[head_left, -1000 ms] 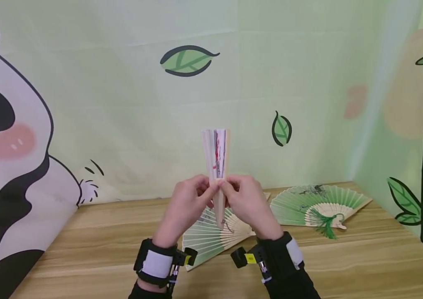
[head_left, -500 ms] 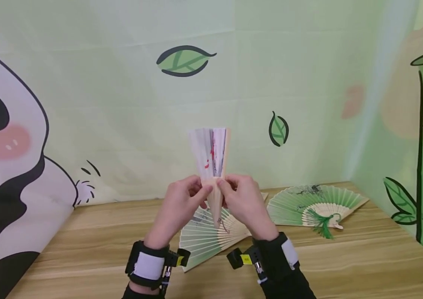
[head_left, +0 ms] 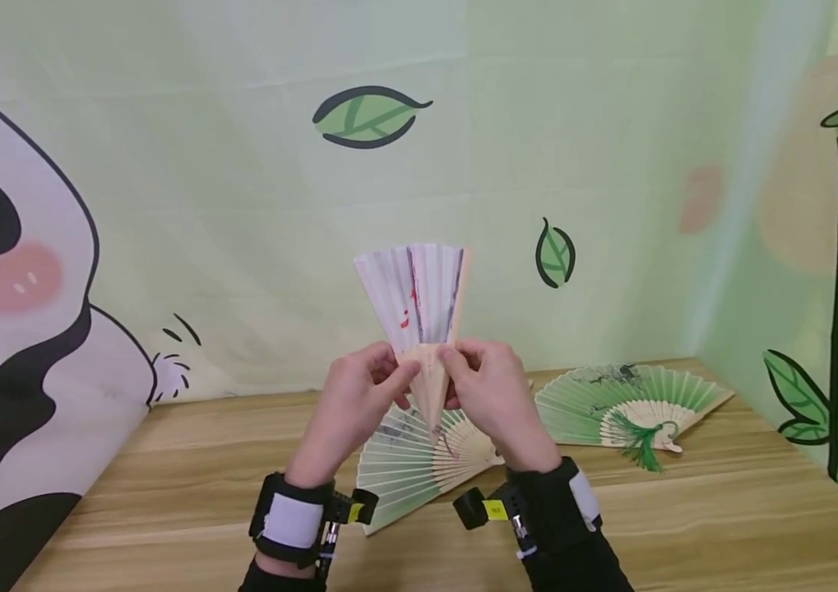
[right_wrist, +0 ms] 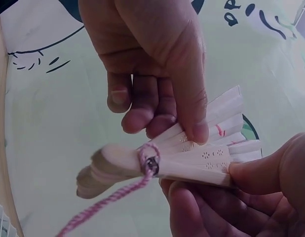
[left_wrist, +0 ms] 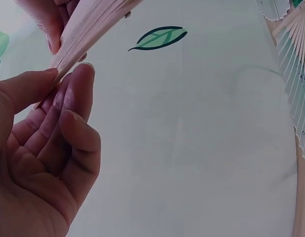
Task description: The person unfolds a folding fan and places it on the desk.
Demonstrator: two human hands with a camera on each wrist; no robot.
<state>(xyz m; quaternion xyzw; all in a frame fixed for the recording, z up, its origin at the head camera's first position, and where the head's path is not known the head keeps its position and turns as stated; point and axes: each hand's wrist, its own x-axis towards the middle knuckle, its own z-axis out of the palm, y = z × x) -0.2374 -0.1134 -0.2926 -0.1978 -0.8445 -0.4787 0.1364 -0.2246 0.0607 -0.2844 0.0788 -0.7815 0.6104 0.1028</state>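
A white folding fan (head_left: 387, 296) with wooden ribs and red and dark markings stands partly spread in the middle of the head view. My left hand (head_left: 359, 399) pinches its left side between thumb and fingers. On the opposite side, my right hand (head_left: 491, 386) pinches the outer rib in the same way. The right wrist view shows the fan's pivot end (right_wrist: 115, 165), a pink cord (right_wrist: 108, 200) looped through it, and small cut-out flowers in the ribs. Close up in the left wrist view, the wooden ribs (left_wrist: 91, 34) lie between the left thumb and fingers.
Below the hands, an opened green fan (head_left: 411, 477) lies on the wooden table (head_left: 204, 493), partly hidden by them. Another opened green fan (head_left: 633, 403) with a green tassel (head_left: 641, 444) lies to the right. Behind stands a pale green backdrop (head_left: 241, 205) printed with leaves and a panda.
The white fan has spread from a narrow bundle to a wider wedge, its left side swinging outward. The left hand has shifted left, apart from the right. The green fans lie as before.
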